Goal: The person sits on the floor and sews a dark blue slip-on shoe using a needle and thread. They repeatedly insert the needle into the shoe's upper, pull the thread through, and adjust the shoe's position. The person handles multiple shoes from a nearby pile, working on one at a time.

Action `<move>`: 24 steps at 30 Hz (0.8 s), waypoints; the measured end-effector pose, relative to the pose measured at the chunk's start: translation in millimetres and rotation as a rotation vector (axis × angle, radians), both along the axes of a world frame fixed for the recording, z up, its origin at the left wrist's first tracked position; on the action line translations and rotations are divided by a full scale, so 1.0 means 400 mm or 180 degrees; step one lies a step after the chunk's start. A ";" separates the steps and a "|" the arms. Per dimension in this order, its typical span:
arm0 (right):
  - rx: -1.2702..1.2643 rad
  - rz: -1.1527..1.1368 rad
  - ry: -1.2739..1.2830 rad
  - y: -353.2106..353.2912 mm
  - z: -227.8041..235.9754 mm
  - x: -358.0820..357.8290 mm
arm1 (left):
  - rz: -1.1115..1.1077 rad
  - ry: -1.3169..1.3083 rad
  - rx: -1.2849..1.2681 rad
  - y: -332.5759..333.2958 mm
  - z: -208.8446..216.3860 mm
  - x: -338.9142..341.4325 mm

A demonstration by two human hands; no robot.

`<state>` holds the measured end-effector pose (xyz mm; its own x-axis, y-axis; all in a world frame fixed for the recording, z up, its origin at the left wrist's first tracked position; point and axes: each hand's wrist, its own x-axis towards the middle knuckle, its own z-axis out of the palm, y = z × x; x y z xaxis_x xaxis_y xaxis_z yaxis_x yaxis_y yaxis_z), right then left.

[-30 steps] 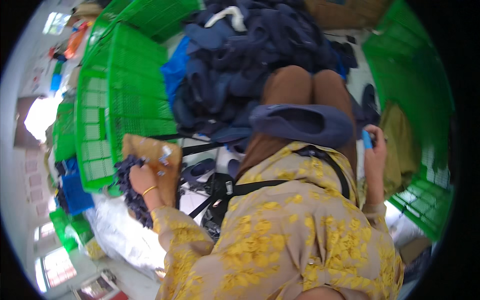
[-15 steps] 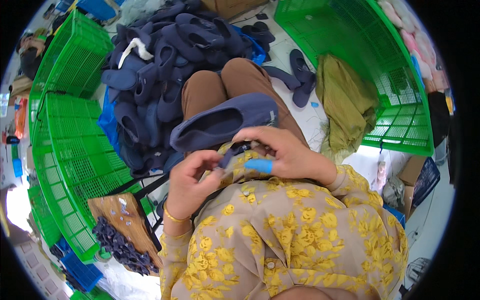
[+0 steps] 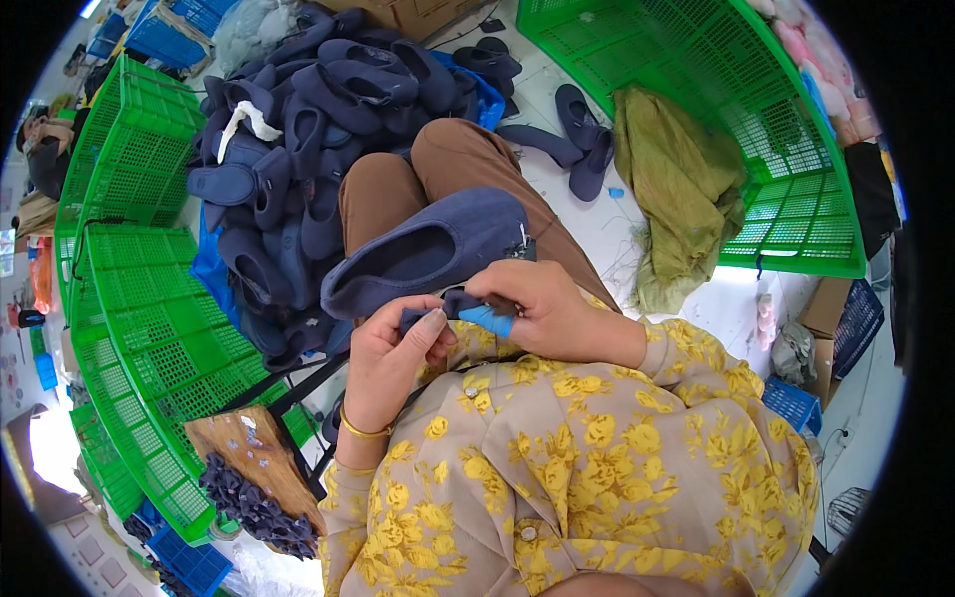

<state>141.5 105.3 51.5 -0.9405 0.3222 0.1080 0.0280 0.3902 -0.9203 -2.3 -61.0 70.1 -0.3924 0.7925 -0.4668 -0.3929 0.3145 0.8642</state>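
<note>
Plainly, the person sat among green plastic crates (image 3: 129, 328) with a dark blue fabric slipper (image 3: 428, 254) lying across the lap, its opening upward and its heel end toward the hands. The left hand (image 3: 393, 353) was closed in a pinch on a small dark blue fabric piece (image 3: 453, 303) at that heel end, thumb against fingertips. The right hand (image 3: 542, 303) was closed on the same piece from the other side, and a light blue tool (image 3: 487, 320) showed under its fingers; what kind of tool could not be made out. A gold bangle (image 3: 360, 430) sat on the left wrist.

The slipper appeared soft and light, sagging slightly over the knee, so it would likely fold under any firm squeeze; the heel rim, where both hands met, looked the soundest place to take hold. The small piece looked limp and easy to lose from a loose pinch.

A heap of like slippers (image 3: 318, 119) lay ahead on the floor, an olive cloth (image 3: 676, 189) to the right, and a wooden board (image 3: 264, 463) with a clump of small dark pieces (image 3: 249, 507) beside the left elbow.
</note>
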 end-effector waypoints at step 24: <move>-0.0211 0.0856 0.0154 0.048 0.054 0.022 | -0.0224 0.0735 0.0900 -0.039 -0.023 0.006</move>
